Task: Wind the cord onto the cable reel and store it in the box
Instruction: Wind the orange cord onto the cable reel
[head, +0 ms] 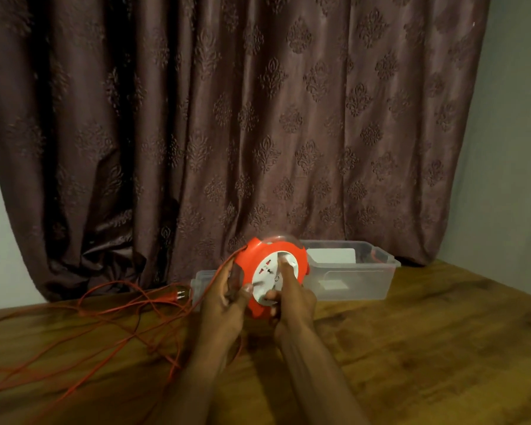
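A dark patterned curtain (258, 118) fills the upper frame behind the wooden bench (426, 348). The clear box (353, 280) sits right of centre at the bench's far edge, not yet holding the reel. Most of the orange cord (74, 342) lies loose across the lower left, its plug (178, 295) left of centre, so winding looks barely begun. The orange cable reel (273, 277) is held upright at centre, in front of the box. The left hand (227, 305) grips its left rim where the cord feeds in; the right hand (292, 299) curls onto the white hub, seemingly cranking.
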